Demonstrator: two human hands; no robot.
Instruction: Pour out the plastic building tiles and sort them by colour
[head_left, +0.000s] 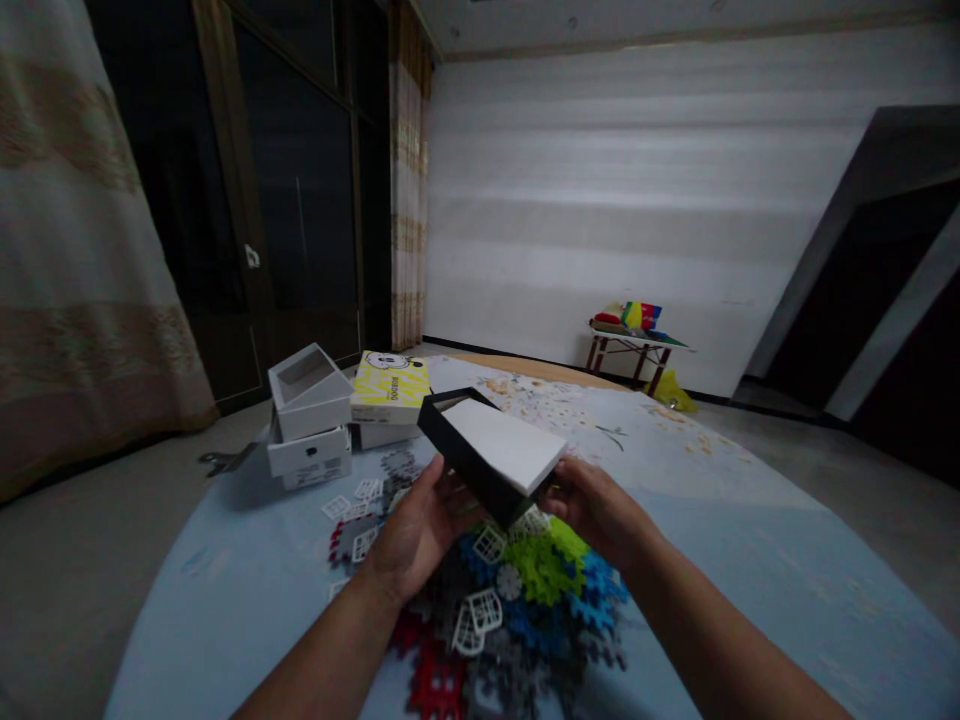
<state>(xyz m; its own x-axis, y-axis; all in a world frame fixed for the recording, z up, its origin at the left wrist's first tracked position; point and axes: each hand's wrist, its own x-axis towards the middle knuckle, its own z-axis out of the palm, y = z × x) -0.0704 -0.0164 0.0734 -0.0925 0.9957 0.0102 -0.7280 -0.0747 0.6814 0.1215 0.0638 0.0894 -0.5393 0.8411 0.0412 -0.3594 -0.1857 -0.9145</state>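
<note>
My left hand [420,530] and my right hand [596,510] both hold a black box [487,455] with a white inside, tilted in the air above a pile of plastic puzzle pieces [517,600]. The left hand grips its near left side, the right hand its near right corner. The pieces are green, blue, red, grey and white, and they lie on a pale blue cloth [247,580] spread on the floor.
An open white box [309,390] sits on another white box [311,460] at the left. Beside them lies a yellow box [390,388]. A small table with colourful things [637,335] stands by the far wall. Curtains and dark glass doors are at the left.
</note>
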